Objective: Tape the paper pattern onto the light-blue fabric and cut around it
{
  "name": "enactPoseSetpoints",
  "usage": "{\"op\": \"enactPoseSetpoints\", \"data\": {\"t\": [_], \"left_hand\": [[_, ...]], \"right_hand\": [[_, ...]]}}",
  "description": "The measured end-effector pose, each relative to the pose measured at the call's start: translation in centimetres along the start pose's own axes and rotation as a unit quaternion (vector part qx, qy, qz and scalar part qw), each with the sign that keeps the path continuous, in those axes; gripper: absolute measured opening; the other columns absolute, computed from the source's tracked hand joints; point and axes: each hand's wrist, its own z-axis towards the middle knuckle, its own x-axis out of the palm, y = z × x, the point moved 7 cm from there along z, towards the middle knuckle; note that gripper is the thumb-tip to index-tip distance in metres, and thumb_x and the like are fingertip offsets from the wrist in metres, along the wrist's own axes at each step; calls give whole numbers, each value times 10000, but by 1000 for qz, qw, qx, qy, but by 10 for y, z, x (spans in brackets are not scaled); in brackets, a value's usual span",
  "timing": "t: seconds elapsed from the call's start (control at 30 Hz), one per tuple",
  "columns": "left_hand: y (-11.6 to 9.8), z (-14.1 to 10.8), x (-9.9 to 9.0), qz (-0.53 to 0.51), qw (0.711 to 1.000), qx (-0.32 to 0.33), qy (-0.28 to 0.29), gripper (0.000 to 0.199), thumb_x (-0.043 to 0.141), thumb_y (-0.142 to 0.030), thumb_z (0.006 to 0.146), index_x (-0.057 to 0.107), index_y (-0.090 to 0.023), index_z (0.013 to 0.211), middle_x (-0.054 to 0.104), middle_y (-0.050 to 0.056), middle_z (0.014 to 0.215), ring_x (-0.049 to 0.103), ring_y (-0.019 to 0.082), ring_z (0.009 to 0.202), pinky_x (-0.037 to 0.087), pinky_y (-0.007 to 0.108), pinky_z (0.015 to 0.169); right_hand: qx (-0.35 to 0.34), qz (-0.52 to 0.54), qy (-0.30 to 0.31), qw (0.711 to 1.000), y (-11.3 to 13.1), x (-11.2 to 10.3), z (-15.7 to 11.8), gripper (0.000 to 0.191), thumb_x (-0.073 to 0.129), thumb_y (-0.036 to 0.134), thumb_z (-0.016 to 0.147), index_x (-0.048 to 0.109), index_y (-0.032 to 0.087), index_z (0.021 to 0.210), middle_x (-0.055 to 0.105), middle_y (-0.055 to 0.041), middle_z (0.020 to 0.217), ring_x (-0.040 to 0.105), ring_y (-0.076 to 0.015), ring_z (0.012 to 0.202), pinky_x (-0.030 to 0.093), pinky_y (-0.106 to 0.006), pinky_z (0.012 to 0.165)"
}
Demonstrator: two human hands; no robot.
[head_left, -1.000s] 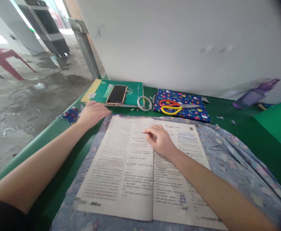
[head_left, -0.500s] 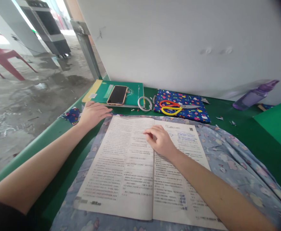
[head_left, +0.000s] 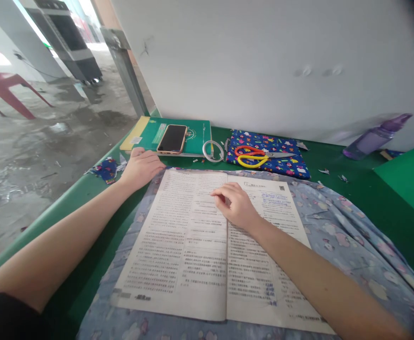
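Little is changed from a second ago: the printed sheet [head_left: 214,245] is kept flat on the pale floral fabric [head_left: 338,236] under the loosely curled right hand [head_left: 237,205], while the open left hand [head_left: 141,167] is pressed on the fabric's far-left corner

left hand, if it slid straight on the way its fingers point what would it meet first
Likely the green book with the phone on it: the left hand rests just short of its near edge, fingers aimed toward it; the exact gap is unclear.
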Motion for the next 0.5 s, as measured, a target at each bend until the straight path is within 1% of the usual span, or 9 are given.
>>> {"op": "enactPoseSetpoints", "data": {"t": [0.1, 0.2, 0.33, 0.43, 0.5], "left_hand": [[-2, -1, 0, 3, 1000, 10, -1, 137, 525, -245, 957, 632, -227, 874, 672, -16, 796, 560, 164, 859, 326, 382, 854], [0, -3, 2, -4, 1000, 11, -9, 129, 508, -229, 968, 620, -221, 906, 676, -15, 815, 561, 154, 854, 339, 364, 820], [4, -5, 6, -16, 1000, 12, -12, 181, 444, -207, 992, 606, -224, 914, 667, -16, 810, 562, 143, 840, 361, 338, 776], [3, -3, 4, -16, 1000, 0, -8, 206, 439, -214, 992, 608, -234, 877, 657, -18, 783, 552, 152, 823, 353, 347, 762], [2, -1, 0, -13, 1000, -18, -8, 208, 451, -237, 989, 619, -241, 867, 664, -12, 799, 550, 162, 827, 343, 368, 777]], "right_hand": [[-3, -2, -2, 1000, 1, -1, 0, 137, 506, 172, 884, 634, 219, 881, 649, 7, 757, 560, -160, 750, 414, -357, 866], [-6, -3, -2, 1000, 2, -1, 0, 137, 507, 167, 882, 634, 218, 882, 648, 11, 757, 553, -154, 739, 413, -353, 869], [-9, -6, -4, 1000, 2, -1, 0, 141, 506, 159, 877, 633, 220, 886, 641, 16, 749, 542, -148, 716, 408, -354, 880], [-10, -6, -4, 1000, 2, 0, 0, 144, 502, 158, 879, 631, 222, 887, 642, 17, 756, 541, -146, 708, 405, -357, 887], [-10, -5, -2, 1000, 2, 1, 0, 142, 501, 159, 878, 628, 222, 887, 643, 16, 759, 542, -146, 706, 406, -359, 889]]}}
